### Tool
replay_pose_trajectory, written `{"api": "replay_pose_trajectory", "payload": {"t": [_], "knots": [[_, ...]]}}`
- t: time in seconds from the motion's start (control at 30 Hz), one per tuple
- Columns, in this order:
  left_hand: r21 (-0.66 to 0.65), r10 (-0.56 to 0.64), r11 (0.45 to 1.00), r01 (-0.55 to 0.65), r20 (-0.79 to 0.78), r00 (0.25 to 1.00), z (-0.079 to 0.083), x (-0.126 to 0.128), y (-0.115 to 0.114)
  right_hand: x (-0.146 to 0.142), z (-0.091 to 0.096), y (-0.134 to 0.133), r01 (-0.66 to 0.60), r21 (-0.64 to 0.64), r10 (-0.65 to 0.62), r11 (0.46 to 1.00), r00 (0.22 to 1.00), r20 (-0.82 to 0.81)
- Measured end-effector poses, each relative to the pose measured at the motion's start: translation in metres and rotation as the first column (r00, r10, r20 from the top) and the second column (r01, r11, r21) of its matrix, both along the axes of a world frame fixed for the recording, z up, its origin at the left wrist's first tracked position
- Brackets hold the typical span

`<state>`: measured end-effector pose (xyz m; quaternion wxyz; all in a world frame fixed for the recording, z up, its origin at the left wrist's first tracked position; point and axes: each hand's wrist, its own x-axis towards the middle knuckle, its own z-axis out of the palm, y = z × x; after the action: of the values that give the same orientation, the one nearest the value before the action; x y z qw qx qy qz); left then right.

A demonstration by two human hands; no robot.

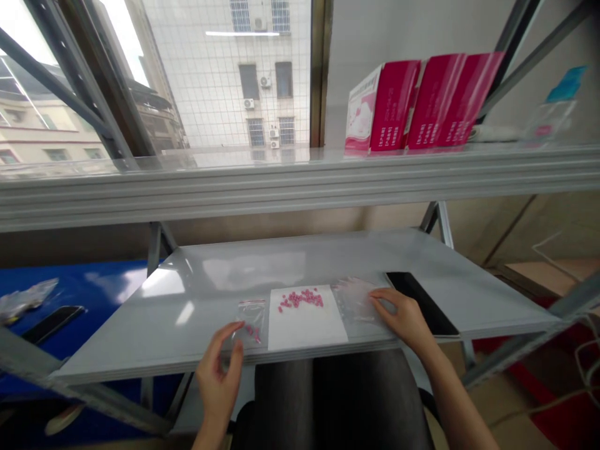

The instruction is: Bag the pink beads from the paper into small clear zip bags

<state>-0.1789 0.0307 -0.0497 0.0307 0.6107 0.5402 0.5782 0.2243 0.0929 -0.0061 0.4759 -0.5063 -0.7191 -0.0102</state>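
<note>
Mostly, the pink pieces (294, 300) lie loose on the white paper (304, 330) on the desk (356, 253), with only a few inside the zip bag (253, 304) left of it. The left hand (216, 370) is at that bag, thumb and fingers apart; the right hand (404, 317) touches clear bags (354, 300), whether gripping I cannot tell.

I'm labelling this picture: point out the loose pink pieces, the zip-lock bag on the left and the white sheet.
Loose pink pieces (296, 299): head view, middle of the pile.
Zip-lock bag (254, 315): head view, clear plastic below its seal.
White sheet (307, 329): head view, bare surface in front of the pieces.
</note>
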Motion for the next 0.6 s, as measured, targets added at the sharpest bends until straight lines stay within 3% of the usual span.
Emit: {"api": "replay_pose_trajectory", "payload": {"t": [0.17,0.23,0.27,0.33,0.4,0.47,0.53,0.6], "knots": [[-0.016,-0.122,0.992,0.129,0.219,0.968,0.007,0.032,-0.012,-0.037,0.024,-0.023,0.259,0.189,-0.229,0.947,0.959,-0.169],[-0.087,-0.227,0.959,0.271,0.344,0.911,0.015,0.045,-0.012,-0.071,0.031,-0.041,0.236,0.192,-0.194,0.953,0.958,-0.213],[-0.109,-0.278,0.927,0.359,0.444,0.852,0.02,0.052,-0.012,-0.091,0.032,-0.05,0.153,0.187,-0.116,0.97,0.974,-0.195],[-0.095,-0.337,0.837,0.539,0.686,0.645,0.029,0.065,-0.015,-0.132,0.027,-0.068,-0.017,0.171,0.048,0.985,0.982,-0.182],[-0.064,-0.261,0.752,0.656,0.885,0.386,0.035,0.078,-0.02,-0.167,0.018,-0.08,-0.119,0.173,0.151,0.978,0.971,-0.184],[-0.068,-0.13,0.702,0.709,0.966,0.221,0.038,0.087,-0.025,-0.19,0.011,-0.088,-0.216,0.13,0.239,0.968,0.95,-0.199],[-0.099,-0.03,0.693,0.714,0.986,0.166,0.038,0.089,-0.026,-0.198,0.008,-0.092,-0.275,0.082,0.286,0.958,0.929,-0.235],[-0.134,0.003,0.712,0.69,0.982,0.187,0.037,0.087,-0.024,-0.196,0.01,-0.093,-0.25,0.045,0.251,0.967,0.918,-0.308]]}}
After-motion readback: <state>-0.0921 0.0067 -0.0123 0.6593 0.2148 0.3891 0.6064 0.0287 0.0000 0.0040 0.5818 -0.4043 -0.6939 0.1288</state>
